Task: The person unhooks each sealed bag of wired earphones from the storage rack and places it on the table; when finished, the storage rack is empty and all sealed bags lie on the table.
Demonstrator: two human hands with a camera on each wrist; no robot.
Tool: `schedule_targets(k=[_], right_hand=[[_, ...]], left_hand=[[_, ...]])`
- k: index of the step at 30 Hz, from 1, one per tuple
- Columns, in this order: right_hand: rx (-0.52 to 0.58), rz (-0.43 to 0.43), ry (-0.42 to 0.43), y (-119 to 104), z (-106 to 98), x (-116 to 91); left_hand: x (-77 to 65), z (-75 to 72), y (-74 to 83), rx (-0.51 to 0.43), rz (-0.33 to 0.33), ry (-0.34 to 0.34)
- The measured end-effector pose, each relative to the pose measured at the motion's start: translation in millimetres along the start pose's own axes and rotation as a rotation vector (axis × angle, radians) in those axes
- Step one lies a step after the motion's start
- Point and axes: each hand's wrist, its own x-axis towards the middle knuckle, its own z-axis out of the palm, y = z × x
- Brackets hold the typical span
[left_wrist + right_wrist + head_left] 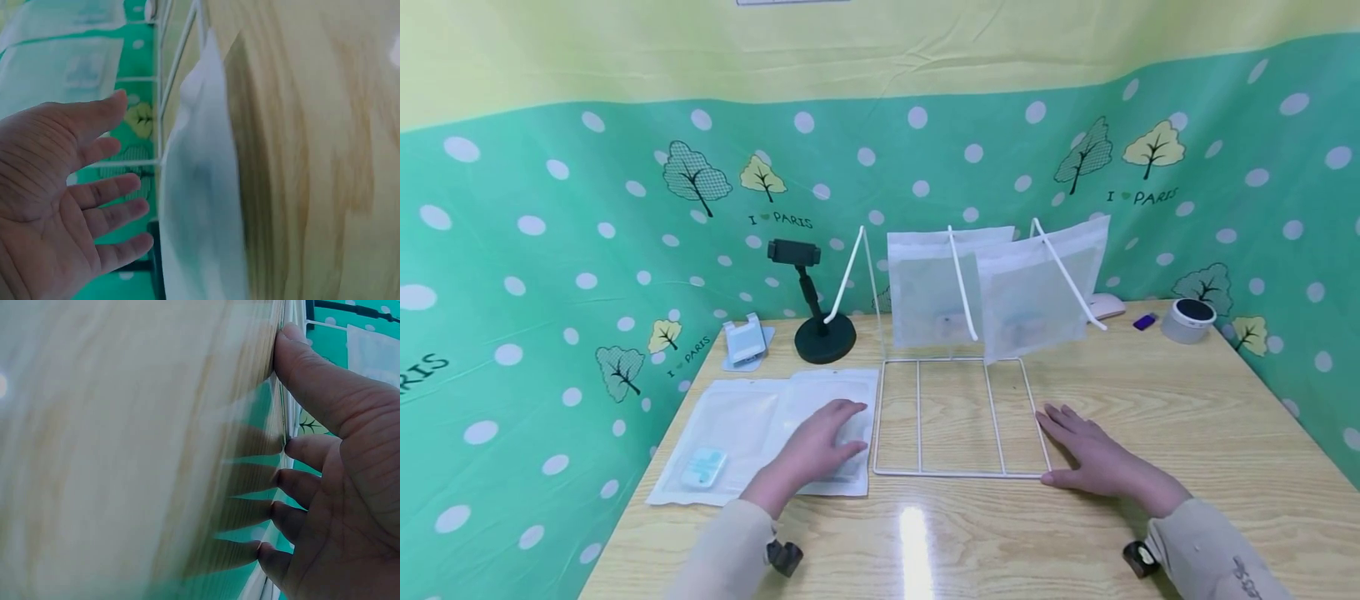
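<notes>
Two frosted plastic bags (741, 417) lie flat, overlapping, at lower left, beneath a left hand (820, 446) whose spread fingers hold nothing. At centre, a white wire rack (919, 417) suspends two hanging bags (921, 283) upright from its prongs. At right, a right hand (1086, 454) rests parted fingers along its base, apparently steadying it.

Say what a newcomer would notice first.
Probably the white wire rack near the head view's centre, with two translucent pouches hanging on it. Next, the green polka-dotted backdrop behind. Then the left hand above pouches left of the rack, and the right hand at its right edge.
</notes>
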Motion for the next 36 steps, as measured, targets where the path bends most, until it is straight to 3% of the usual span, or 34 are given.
schedule_targets(k=[5, 11, 36], right_hand=[[0.004, 0.000, -0.001, 1.6, 0.5, 0.5], [0.007, 0.009, -0.003, 2.4, 0.5, 0.8], [0.026, 0.007, -0.004, 2.8, -0.4, 0.1]], left_hand=[[9.2, 17.2, 11.3, 0.160, 0.069, -0.119], [16.0, 27.1, 19.1, 0.182, 0.088, -0.182], [20.8, 32.5, 18.7, 0.212, 0.052, -0.209]])
